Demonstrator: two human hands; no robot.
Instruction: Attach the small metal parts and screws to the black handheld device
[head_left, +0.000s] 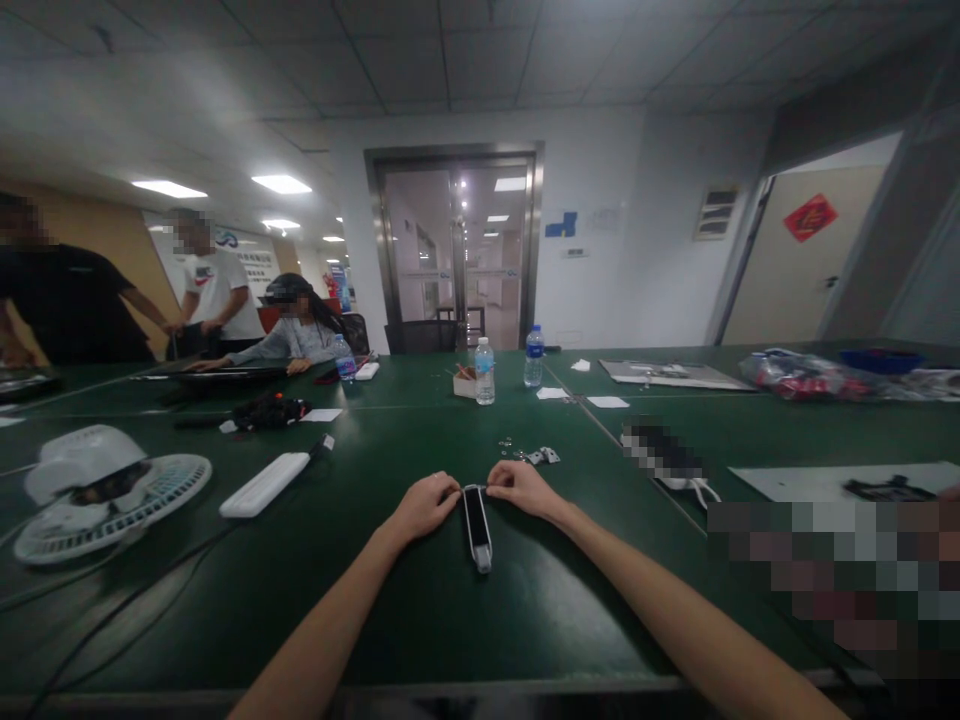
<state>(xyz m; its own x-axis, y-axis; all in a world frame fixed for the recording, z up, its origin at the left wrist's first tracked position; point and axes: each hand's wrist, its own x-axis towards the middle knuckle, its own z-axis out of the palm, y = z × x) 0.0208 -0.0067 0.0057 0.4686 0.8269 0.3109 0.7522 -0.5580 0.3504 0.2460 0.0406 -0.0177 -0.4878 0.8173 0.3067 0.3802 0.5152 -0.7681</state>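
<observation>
On the green work table, a slim black device with a pale metal rim lies lengthwise in front of me. My left hand and my right hand come in from either side, and their fingers pinch its far end. Just beyond my right hand lie a small metal hinge plate and several tiny screws. The part of the device under my fingertips is hidden.
A white power strip and a white desk fan lie to the left, with black cables nearby. Water bottles stand ahead. Several co-workers are at the far left. A blurred patch covers the right foreground.
</observation>
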